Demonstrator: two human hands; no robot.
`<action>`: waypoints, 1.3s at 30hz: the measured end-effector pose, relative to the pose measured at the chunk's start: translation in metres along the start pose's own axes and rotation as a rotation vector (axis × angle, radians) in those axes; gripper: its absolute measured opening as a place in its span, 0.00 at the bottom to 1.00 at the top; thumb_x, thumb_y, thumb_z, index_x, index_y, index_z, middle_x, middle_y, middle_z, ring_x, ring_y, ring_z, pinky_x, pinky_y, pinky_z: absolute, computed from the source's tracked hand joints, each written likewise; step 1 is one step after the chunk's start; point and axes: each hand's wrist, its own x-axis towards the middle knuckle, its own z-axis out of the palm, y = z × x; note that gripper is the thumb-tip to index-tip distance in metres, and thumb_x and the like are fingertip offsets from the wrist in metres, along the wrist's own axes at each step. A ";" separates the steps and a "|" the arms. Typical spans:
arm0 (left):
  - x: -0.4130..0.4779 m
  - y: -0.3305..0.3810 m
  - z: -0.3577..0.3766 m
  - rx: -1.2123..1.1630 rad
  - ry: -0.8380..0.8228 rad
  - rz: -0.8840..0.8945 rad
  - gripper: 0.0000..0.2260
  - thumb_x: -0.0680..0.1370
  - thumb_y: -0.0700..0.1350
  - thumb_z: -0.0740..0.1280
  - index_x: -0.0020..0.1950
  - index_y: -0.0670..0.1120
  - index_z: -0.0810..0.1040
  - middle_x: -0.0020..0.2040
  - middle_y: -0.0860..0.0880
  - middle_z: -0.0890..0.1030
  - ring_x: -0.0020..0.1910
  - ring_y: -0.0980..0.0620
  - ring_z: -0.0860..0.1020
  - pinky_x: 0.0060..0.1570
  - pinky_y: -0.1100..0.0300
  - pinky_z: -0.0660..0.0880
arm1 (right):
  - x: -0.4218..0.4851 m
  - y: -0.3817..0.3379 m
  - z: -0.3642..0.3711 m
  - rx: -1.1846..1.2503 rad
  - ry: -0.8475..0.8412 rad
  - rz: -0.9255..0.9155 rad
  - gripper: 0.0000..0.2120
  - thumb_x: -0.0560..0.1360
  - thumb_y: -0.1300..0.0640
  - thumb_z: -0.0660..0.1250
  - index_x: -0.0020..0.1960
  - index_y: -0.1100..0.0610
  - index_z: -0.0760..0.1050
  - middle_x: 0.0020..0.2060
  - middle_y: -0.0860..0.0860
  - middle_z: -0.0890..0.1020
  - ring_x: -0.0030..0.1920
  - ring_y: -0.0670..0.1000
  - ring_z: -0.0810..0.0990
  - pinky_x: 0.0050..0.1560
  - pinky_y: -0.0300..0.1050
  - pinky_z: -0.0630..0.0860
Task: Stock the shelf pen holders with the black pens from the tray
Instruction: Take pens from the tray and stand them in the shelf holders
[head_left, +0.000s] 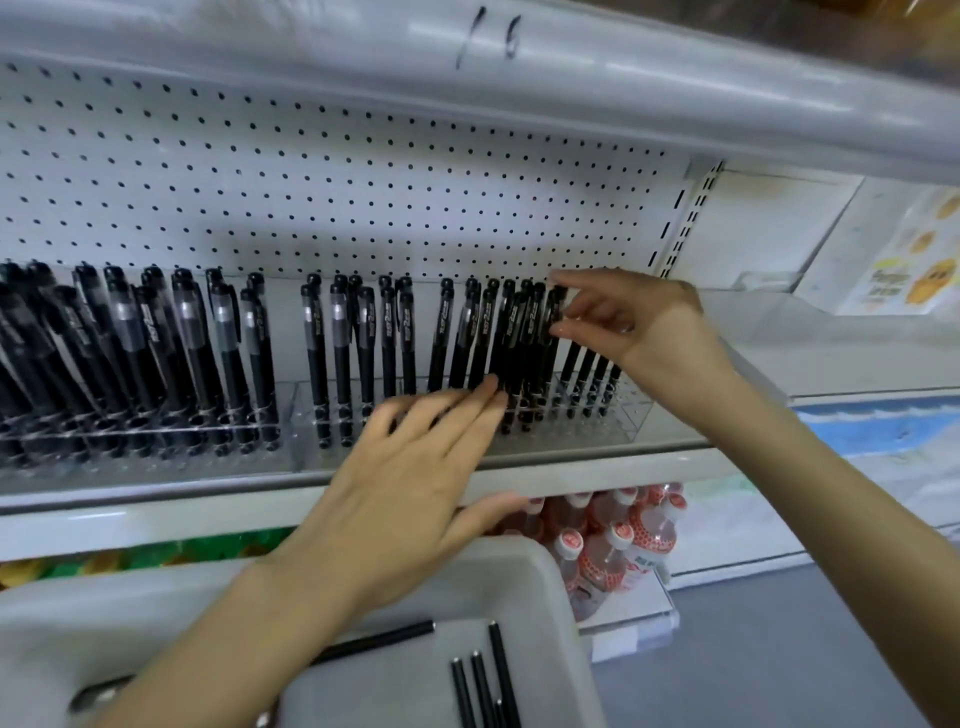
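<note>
Two clear pen holders stand on the white shelf, a left holder (156, 431) crowded with black pens and a right holder (631, 415) partly filled. My left hand (415, 467) reaches up with straight fingers, its fingertips touching the lower barrels of the pens in the right holder. My right hand (618, 322) pinches the top of a black pen (551, 317) standing among the pens in that holder. The grey tray (540, 582) sits below, with several loose black pens (483, 686) lying in it.
A white pegboard (337, 192) backs the shelf, and an upper shelf edge (519, 88) overhangs it. Red-capped bottles (618, 540) stand on the lower shelf to the right. Green and yellow packages (156, 556) show at lower left.
</note>
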 end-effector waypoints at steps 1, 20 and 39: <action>-0.007 -0.004 -0.005 -0.012 -0.013 -0.013 0.30 0.80 0.64 0.45 0.73 0.46 0.66 0.71 0.50 0.68 0.67 0.54 0.65 0.63 0.56 0.57 | -0.001 -0.002 -0.002 -0.036 -0.008 0.008 0.22 0.70 0.55 0.72 0.64 0.49 0.75 0.43 0.46 0.81 0.40 0.40 0.78 0.49 0.32 0.75; -0.175 -0.066 -0.039 -0.144 -0.172 -0.409 0.41 0.71 0.69 0.37 0.74 0.48 0.62 0.70 0.46 0.69 0.70 0.46 0.64 0.68 0.52 0.55 | -0.170 -0.152 0.132 0.561 -0.505 0.300 0.04 0.74 0.53 0.67 0.42 0.45 0.79 0.36 0.46 0.83 0.40 0.48 0.82 0.44 0.47 0.80; -0.187 -0.070 -0.026 -0.099 -0.145 -0.419 0.41 0.69 0.70 0.34 0.73 0.51 0.62 0.64 0.46 0.72 0.65 0.46 0.66 0.66 0.51 0.54 | -0.192 -0.153 0.192 0.180 -0.744 0.269 0.13 0.68 0.47 0.73 0.38 0.56 0.79 0.32 0.47 0.78 0.32 0.42 0.73 0.38 0.36 0.70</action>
